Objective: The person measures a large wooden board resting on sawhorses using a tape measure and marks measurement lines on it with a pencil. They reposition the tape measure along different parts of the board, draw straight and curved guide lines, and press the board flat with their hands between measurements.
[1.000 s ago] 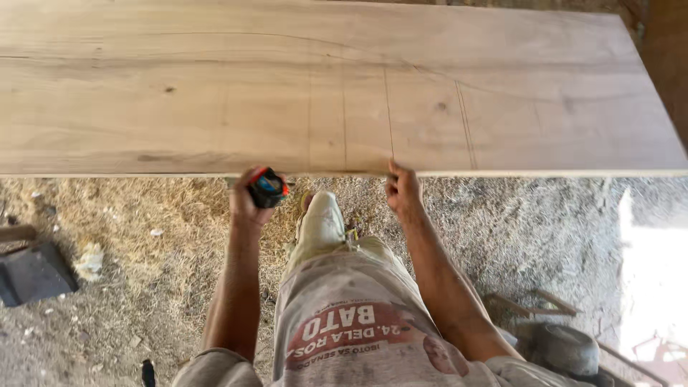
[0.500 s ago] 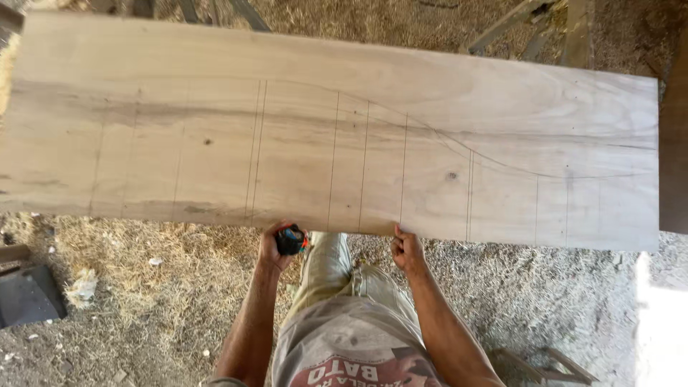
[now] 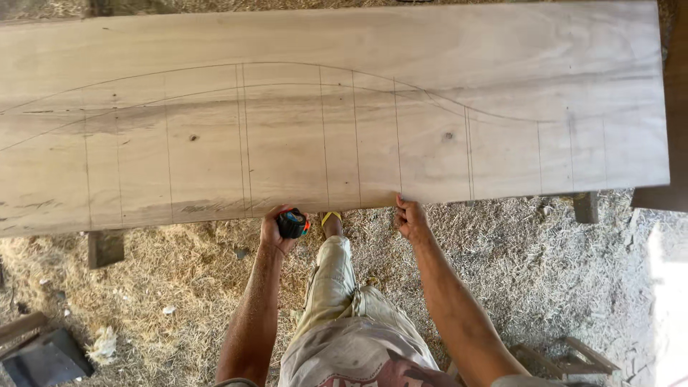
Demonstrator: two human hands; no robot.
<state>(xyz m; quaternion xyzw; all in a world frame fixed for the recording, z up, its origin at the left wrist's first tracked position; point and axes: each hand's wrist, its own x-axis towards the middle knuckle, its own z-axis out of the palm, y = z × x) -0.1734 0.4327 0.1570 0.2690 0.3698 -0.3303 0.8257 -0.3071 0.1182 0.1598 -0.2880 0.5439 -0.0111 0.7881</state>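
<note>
Head view looked straight down on a long pale wooden plank [image 3: 344, 107] lying across the frame, its near edge running just in front of the person. Pencilled curves swept along the plank's length, crossed by a row of thin straight lines drawn from far edge to near edge.

At the near edge, left of centre, the left hand [image 3: 276, 229] was curled shut around a small black tape measure [image 3: 292, 223] with teal and red trim, holding it just below the plank's underside edge. Whether any tape was drawn out could not be told. To the right of it, the right hand [image 3: 411, 218] rested against the near edge of the plank, its fingers [image 3: 400, 203] bent over and touching the wood close to one of the pencilled cross lines; it held nothing.

Between the two hands, a foot in a yellow-strapped sandal [image 3: 331, 217] stood right at the plank's edge, with light dusty trousers [image 3: 337, 287] below it in the frame.

Under the plank, two dark wooden supports showed: one block [image 3: 106, 249] at the near left and one post [image 3: 585, 207] at the right. Sawdust and straw-like shavings [image 3: 179, 287] covered the ground all around. A dark flat object [image 3: 46, 358] lay at the near left corner.
</note>
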